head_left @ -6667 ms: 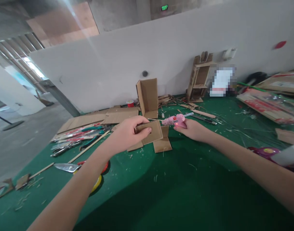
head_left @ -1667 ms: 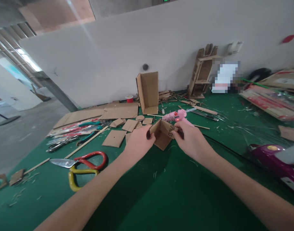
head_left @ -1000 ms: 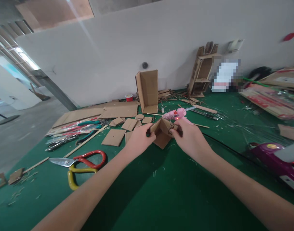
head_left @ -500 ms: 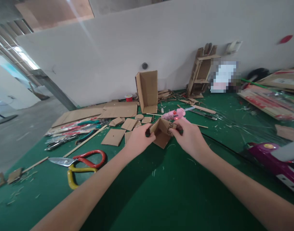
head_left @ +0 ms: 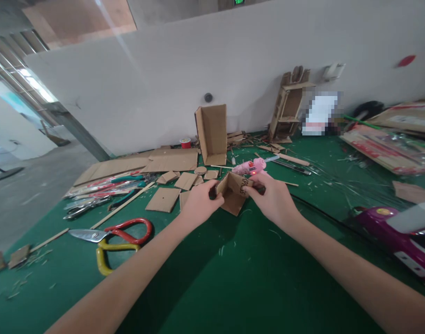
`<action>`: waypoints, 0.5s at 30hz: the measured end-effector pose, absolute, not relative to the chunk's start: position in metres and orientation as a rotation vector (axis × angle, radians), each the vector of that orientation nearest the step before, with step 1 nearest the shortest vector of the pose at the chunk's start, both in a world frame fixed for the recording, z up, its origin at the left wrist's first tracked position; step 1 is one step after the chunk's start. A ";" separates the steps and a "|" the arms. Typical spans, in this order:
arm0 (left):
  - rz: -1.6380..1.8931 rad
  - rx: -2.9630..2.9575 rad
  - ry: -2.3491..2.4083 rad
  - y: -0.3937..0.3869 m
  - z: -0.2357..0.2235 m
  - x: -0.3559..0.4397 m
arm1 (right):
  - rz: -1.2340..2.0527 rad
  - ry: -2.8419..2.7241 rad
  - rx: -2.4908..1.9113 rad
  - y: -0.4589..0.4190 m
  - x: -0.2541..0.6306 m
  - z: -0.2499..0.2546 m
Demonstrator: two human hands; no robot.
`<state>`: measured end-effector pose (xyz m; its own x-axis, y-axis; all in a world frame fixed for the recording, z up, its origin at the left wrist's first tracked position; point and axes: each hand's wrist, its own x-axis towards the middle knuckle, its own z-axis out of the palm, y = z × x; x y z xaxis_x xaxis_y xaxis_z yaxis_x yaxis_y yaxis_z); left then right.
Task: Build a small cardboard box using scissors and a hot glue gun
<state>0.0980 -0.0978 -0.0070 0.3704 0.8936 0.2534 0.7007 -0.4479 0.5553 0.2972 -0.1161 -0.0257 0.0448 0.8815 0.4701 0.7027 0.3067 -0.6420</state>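
Between my hands is a small folded cardboard piece (head_left: 235, 203) with two upright walls meeting in a corner over a flat base; black writing shows on its right wall. My left hand (head_left: 202, 199) pinches the left wall between thumb and fingers. On the right wall's outer edge, my right hand (head_left: 270, 194) is closed in a pinch. Just behind the piece lies a pink hot glue gun (head_left: 252, 167) with a small red light and a clear glue stick in its back. Part of the gun is hidden by my right hand.
Scissors with red and yellow handles (head_left: 120, 236) lie left of my left forearm. Cut cardboard squares (head_left: 163, 199) are behind my left hand. An open cardboard box (head_left: 214, 134) stands by the wall. A purple device (head_left: 389, 232) sits at right, near a black cable (head_left: 324, 213).
The camera view has shifted slightly. Both hands keep their pinch on the cardboard piece, which stays in nearly the same place.
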 end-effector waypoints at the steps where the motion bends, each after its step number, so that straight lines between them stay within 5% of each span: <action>1: 0.757 2.283 1.399 -0.098 -0.007 0.098 | 0.260 -1.703 -1.444 -0.116 0.297 -0.025; 15: 0.751 2.272 1.378 -0.096 -0.008 0.098 | 0.292 -1.709 -1.447 -0.115 0.299 -0.026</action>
